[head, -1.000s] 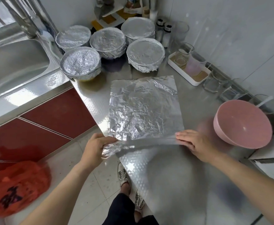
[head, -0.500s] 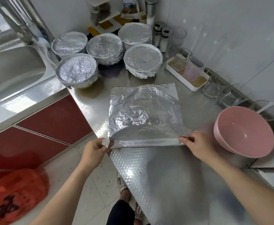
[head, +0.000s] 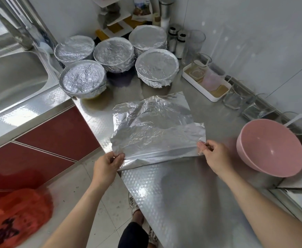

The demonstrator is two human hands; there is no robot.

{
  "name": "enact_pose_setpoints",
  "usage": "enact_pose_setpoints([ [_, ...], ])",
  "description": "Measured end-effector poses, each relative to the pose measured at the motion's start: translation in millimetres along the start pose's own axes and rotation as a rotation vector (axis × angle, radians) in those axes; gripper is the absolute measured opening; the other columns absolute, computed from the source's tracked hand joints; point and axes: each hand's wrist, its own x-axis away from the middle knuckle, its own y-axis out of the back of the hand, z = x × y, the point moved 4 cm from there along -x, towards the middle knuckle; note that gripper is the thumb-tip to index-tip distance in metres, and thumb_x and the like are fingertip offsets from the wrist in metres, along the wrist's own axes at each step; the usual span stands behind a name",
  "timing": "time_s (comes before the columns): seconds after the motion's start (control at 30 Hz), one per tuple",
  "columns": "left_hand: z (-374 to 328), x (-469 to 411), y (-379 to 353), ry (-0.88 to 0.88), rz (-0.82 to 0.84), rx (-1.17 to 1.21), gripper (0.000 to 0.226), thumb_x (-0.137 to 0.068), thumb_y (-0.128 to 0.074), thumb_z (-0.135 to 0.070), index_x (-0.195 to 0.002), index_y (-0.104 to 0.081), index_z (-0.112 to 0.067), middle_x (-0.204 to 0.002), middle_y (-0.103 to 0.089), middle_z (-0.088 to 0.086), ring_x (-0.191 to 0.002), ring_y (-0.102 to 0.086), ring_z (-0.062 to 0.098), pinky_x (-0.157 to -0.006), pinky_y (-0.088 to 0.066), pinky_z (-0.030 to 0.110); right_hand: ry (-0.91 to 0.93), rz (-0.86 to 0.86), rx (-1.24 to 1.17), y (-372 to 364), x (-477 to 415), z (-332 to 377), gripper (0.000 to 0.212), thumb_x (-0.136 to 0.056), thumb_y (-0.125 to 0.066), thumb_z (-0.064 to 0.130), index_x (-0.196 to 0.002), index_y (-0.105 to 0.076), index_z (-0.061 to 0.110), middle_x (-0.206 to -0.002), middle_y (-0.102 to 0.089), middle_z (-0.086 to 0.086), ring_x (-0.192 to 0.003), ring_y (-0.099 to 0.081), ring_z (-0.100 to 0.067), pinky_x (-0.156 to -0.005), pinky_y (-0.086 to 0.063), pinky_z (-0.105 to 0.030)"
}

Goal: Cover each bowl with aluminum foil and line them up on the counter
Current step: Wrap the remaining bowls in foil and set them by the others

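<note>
Left hand and right hand each pinch a near corner of the foil sheet, its front edge raised off the steel surface. Thin and light, the sheet looks quick to crease or tear, so corner grips seem safest. An uncovered pink bowl waits at right. Five covered bowls crowd the back, leaving open room nearer the front edge.

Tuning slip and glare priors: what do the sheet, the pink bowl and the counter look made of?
The sheet looks like thin aluminum foil: mirror-bright, densely crinkled, buckling where lifted. The pink bowl is smooth and satin with a soft highlight; probably plastic or melamine, glazed ceramic not excluded. The counter seems stainless steel: dull sheen, small embossed diamond pattern near its front edge.
</note>
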Motion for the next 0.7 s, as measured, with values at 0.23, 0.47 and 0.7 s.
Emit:
enact_pose_setpoints([
  [0.23,-11,13,2,0.039,-0.024,0.029,0.008,-0.085,-0.073,-0.035,-0.089,-0.066,-0.035,-0.063,-0.07,-0.002,-0.058,-0.063,0.004,-0.061,-0.043,0.024,0.027,0.032,0.156,-5,-8,4,0.037,-0.094,-0.058,0.029,-0.065,-0.05,0.007,-0.055,-0.052,0.005,-0.064,-0.048,-0.029,-0.055,-0.028,-0.035],
  [0.47,-7,21,-3,0.117,0.056,0.244,0.045,-0.08,-0.078,-0.011,-0.12,-0.061,-0.021,-0.059,-0.067,0.004,-0.056,-0.063,0.008,-0.058,-0.046,0.011,0.078,0.038,0.198,-8,-11,-2,0.031,-0.097,-0.051,0.031,-0.068,-0.048,0.02,-0.056,-0.053,0.014,-0.074,-0.055,-0.032,-0.063,-0.042,-0.037],
  [0.7,-15,21,-5,-0.017,-0.036,-0.072,0.034,-0.084,-0.074,-0.019,-0.112,-0.056,-0.026,-0.061,-0.066,-0.005,-0.055,-0.059,0.0,-0.057,-0.04,0.019,0.093,-0.016,0.367,-11,-10,6,0.034,-0.097,-0.052,0.029,-0.079,-0.057,0.001,-0.072,-0.057,-0.026,-0.079,-0.053,-0.042,-0.066,-0.039,-0.043],
])
